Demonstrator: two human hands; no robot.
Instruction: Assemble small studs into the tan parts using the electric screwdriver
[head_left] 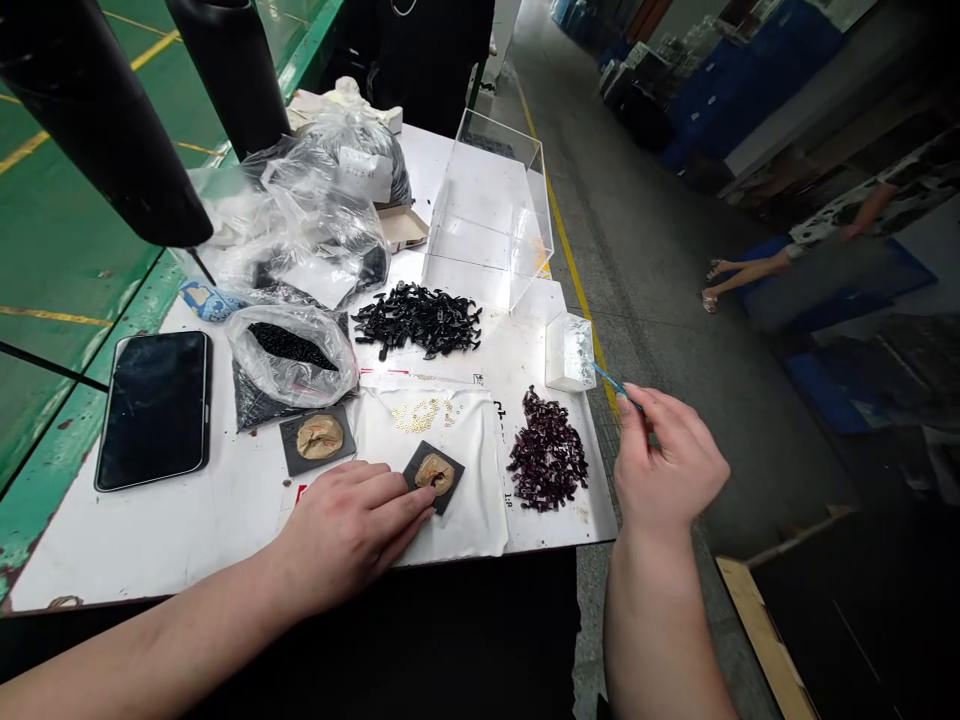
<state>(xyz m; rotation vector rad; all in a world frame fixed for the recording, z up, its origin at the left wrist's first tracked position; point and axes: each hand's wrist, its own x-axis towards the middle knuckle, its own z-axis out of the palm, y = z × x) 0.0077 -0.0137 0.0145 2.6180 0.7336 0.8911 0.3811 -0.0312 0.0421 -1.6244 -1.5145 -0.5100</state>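
My left hand point(352, 525) lies at the front of the table with its fingers stretched out. Its fingertips touch a small dark square block point(450, 497) that carries a lump of tan putty point(435, 474) with a tiny dark piece on it. Between thumb and fingers, my right hand point(669, 455) pinches a thin blue stick-like tool point(616, 385). The tool's far end meets the side of a small whitish block-shaped container point(568, 352). A second dark block point(291, 458) with tan putty point(319, 436) sits left of the first. Small gold rings point(421, 415) are scattered on a white cloth point(480, 520).
Dark red pieces point(547, 452) and curved black pieces point(418, 320) lie in heaps. An open bag of black bits point(289, 345), a dark-screened tablet point(154, 410), a clear box point(487, 215) and plastic bags point(315, 190) stand around. A person point(847, 215) is beyond the aisle.
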